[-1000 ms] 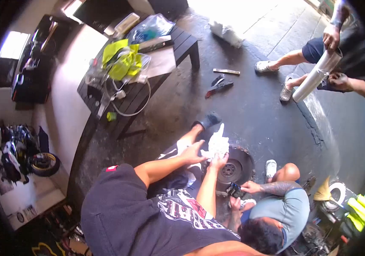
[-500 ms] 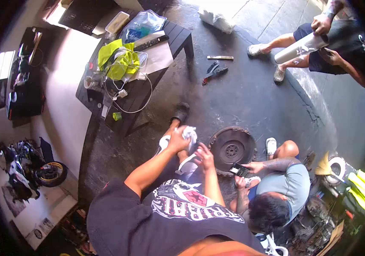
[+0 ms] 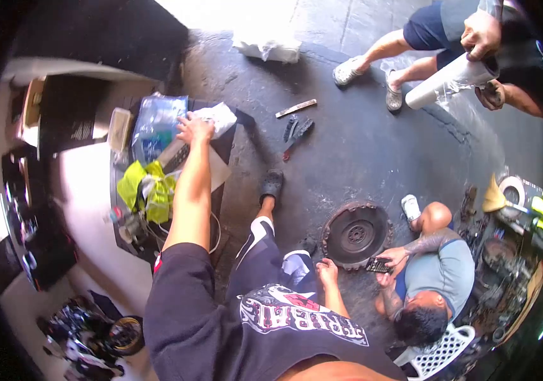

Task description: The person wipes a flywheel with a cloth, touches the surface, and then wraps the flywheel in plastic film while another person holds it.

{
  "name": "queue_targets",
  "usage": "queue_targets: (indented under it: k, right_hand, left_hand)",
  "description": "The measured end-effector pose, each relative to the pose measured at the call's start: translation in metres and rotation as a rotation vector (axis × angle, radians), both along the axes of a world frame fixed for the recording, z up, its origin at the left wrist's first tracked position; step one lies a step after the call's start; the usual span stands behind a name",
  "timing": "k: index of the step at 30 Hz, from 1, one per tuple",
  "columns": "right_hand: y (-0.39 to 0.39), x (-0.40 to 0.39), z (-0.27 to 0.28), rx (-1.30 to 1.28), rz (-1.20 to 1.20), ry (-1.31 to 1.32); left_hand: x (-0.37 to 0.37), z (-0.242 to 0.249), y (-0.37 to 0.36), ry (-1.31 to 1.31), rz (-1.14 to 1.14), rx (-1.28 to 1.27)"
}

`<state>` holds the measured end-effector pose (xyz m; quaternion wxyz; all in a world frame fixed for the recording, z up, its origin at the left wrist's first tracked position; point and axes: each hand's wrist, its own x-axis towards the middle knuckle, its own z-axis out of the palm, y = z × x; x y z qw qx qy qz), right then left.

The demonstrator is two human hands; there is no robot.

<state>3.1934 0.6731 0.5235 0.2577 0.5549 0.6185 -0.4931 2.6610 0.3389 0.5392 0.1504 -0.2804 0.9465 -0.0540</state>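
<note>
My left hand [image 3: 195,129] reaches over the dark slatted table [image 3: 226,143], its fingers spread beside a crumpled white bundle [image 3: 219,118]. Just left of the fingers lies a clear plastic bag with blue-green contents [image 3: 151,130]. A yellow-green garment [image 3: 151,189] is heaped nearer on the table, left of my forearm. My right hand [image 3: 327,272] hovers in front of my body with its fingers curled and nothing visible in them. Beyond it, a round toothed metal disc [image 3: 354,233] lies on the floor.
A crouching person [image 3: 436,273] holds a dark phone-like device [image 3: 378,264] beside the disc. Another person at upper right holds a silvery-white roll [image 3: 452,81]. Dark gloves [image 3: 297,132] and a thin strip [image 3: 296,108] lie on the floor. A motorcycle [image 3: 90,336] stands at lower left.
My left hand has moved from before my body to the table, and the white bundle now lies there beside it. My right hand has lowered and its fingers have curled. The view has shifted left.
</note>
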Motion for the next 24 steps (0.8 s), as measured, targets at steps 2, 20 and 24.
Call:
queue_targets:
  k: [2, 20, 24]
  right_hand:
    - [-0.008, -0.014, 0.009, 0.021, 0.01, 0.017]
    - [-0.005, -0.052, 0.147, 0.222, -0.116, -0.059]
    - [-0.003, 0.004, 0.15, 0.399, -0.197, -0.124]
  left_hand:
    - [-0.014, 0.002, -0.001, -0.023, -0.2, -0.079]
    - [0.155, 0.119, 0.088, -0.016, -1.041, 0.455]
    - [0.164, 0.127, 0.077, -0.34, -0.898, 0.759]
